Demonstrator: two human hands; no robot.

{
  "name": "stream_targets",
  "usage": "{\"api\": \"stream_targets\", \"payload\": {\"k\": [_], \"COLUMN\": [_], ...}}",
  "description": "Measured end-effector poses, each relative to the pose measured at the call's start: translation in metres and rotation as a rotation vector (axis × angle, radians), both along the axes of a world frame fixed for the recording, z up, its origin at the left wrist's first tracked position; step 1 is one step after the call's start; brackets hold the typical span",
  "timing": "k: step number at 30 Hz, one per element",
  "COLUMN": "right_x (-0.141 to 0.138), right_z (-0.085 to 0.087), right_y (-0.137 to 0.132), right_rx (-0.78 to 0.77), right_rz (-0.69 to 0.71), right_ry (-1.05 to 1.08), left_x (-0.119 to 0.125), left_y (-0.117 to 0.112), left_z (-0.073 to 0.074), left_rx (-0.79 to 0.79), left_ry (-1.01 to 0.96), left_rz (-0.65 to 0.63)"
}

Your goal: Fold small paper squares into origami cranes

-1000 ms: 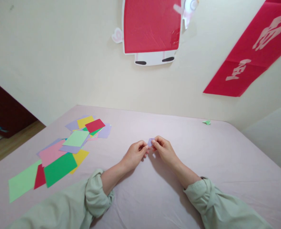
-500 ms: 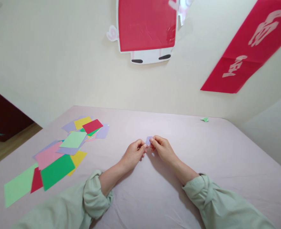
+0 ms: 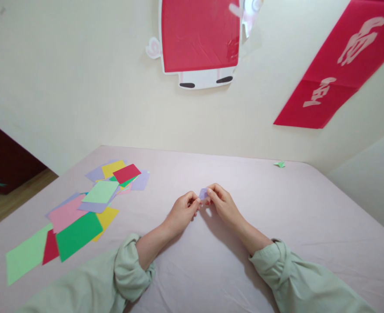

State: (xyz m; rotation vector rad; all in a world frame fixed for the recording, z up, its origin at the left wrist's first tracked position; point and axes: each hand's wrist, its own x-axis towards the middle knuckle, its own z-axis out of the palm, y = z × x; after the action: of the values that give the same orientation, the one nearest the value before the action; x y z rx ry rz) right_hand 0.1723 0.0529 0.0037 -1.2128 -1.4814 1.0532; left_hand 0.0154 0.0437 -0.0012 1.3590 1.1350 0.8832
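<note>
Pinching a small lilac folded paper piece [image 3: 203,193] between them, the left hand [image 3: 182,211] and right hand [image 3: 223,204] meet just above the pale pink cloth surface [image 3: 211,269] — the right thumb and fingers clamp its right side, and the left fingertips close on its left edge. Since a second ago the hands have hardly shifted. Only the piece sits tipped a little differently, so the handling stays small fingertip work in one spot. Scattered coloured paper squares [image 3: 81,208] lie well apart to the left, and a tiny green folded paper [image 3: 279,164] sits near the far edge by the wall — bare cloth surrounds both wrists.
</note>
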Motion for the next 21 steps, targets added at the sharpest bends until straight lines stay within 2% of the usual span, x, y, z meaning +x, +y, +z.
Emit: {"api": "stream_targets", "payload": {"k": [4, 8, 10, 16, 21], "right_x": [-0.0018, -0.0025, -0.0028, -0.005, -0.006], "right_z": [-0.0013, 0.0004, 0.0013, 0.0003, 0.0031], "right_y": [0.0, -0.0025, -0.0041, -0.0055, -0.0066], "right_rx": [-0.005, -0.001, 0.017, 0.052, 0.039], "right_rz": [0.029, 0.078, 0.103, 0.088, 0.126], "right_ry": [0.076, -0.002, -0.063, -0.019, 0.029], "left_x": [0.0004, -0.0008, -0.0023, -0.0048, -0.0036], "left_y": [0.0008, 0.0025, 0.0042, 0.0084, 0.0079], "left_z": [0.0008, 0.0022, 0.0012, -0.0034, 0.003], "left_rx": [0.049, 0.187, 0.198, 0.095, -0.017], "left_ry": [-0.001, -0.001, -0.028, -0.123, -0.175], "left_rz": [-0.025, 0.062, 0.067, 0.066, 0.058]}}
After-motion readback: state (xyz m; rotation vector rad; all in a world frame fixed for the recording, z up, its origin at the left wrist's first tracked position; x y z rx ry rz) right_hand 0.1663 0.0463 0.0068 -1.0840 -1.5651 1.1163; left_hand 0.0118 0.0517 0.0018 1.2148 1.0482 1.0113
